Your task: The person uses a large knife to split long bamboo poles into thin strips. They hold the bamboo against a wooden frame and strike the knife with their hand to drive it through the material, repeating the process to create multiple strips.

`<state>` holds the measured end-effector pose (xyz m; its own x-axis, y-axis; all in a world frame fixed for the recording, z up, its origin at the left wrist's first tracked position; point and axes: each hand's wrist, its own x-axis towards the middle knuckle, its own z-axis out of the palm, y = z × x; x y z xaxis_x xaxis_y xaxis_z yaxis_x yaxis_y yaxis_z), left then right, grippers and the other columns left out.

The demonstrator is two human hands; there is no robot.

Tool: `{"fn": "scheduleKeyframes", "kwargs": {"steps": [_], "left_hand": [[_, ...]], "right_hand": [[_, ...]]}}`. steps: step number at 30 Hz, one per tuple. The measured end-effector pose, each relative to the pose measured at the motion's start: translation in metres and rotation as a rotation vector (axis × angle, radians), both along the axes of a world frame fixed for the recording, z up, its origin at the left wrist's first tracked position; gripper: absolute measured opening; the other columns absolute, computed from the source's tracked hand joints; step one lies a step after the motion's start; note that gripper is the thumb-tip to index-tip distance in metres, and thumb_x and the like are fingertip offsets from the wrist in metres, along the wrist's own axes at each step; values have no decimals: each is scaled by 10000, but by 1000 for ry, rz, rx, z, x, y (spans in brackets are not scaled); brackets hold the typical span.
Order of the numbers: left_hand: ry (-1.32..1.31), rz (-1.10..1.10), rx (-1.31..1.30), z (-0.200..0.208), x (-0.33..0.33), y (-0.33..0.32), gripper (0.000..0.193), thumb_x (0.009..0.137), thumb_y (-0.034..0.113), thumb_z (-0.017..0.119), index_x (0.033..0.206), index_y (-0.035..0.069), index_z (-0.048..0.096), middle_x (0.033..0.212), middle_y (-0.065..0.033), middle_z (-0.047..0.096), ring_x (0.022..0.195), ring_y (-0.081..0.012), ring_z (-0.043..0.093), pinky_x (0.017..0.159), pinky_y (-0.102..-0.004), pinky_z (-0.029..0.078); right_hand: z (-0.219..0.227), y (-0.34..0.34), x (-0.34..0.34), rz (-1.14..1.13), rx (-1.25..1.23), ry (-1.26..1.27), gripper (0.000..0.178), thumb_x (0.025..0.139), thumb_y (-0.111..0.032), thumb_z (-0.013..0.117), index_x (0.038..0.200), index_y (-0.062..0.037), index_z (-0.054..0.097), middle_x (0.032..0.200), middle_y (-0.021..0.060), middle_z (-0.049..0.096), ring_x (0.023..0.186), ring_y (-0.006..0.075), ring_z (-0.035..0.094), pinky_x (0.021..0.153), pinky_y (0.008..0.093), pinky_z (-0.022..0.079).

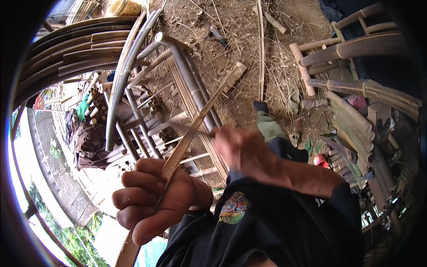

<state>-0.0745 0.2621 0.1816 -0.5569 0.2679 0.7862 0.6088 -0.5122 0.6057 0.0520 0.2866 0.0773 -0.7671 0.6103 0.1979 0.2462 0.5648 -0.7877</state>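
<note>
My left hand (160, 196) is closed round a long split bamboo strip (193, 127). The strip slants from the bottom edge up to the ground area at upper right, with its broad, rough end farthest away. My right hand (240, 147), blurred by motion, is curled in a fist just right of the strip. From that fist a thin dark blade (204, 133), apparently a knife, points left and meets or crosses the strip. Its handle is hidden in my fingers.
Bamboo frames (187, 66) stand ahead, beside stacked curved bamboo lengths (89, 44) on the left. Cut poles (93, 107) lie in a pile below them. At right are another bamboo frame (307, 66) and more poles (356, 120). Shavings litter the dirt ground (209, 26).
</note>
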Motion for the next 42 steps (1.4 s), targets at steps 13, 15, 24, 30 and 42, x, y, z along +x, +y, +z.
{"fn": "scheduleKeyframes", "kwargs": {"steps": [13, 15, 24, 30, 42], "left_hand": [[4, -87, 77, -25, -38, 35, 548, 952, 627, 319, 697, 143, 343, 680, 10, 324, 480, -96, 290, 375, -217, 229], [-41, -217, 169, -17, -40, 45, 562, 949, 639, 316, 710, 132, 352, 680, -6, 326, 480, -99, 291, 377, -221, 220], [-178, 69, -136, -142, -71, 78, 567, 961, 632, 310, 661, 152, 342, 607, 2, 323, 458, -91, 261, 406, -225, 216], [-260, -19, -130, -91, -73, 83, 616, 890, 665, 473, 553, 179, 298, 607, 43, 269, 538, -99, 255, 468, -248, 188], [-169, -102, -133, -241, -93, 100, 579, 968, 624, 294, 616, 165, 283, 621, 24, 283, 480, -97, 267, 417, -214, 188]], "right_hand": [[-138, 58, -23, 35, -270, -404, 151, 901, -184, 564, 809, -80, 505, 632, 26, 394, 511, 117, 400, 421, 218, 398], [-267, 49, -16, -29, -134, -686, 135, 900, -189, 551, 814, -99, 497, 636, 30, 414, 534, 121, 418, 413, 242, 377], [-273, 87, -31, 374, 744, -1123, 46, 909, -168, 528, 933, -154, 565, 625, -19, 329, 569, 126, 328, 622, 256, 360], [-307, 86, -32, -138, -166, -418, 160, 871, -197, 610, 816, -82, 513, 700, 109, 567, 520, 266, 593, 435, 372, 488], [-315, 95, -82, 35, -133, 145, 84, 874, -154, 612, 853, -73, 611, 585, 3, 508, 448, 116, 478, 356, 283, 421]]}}
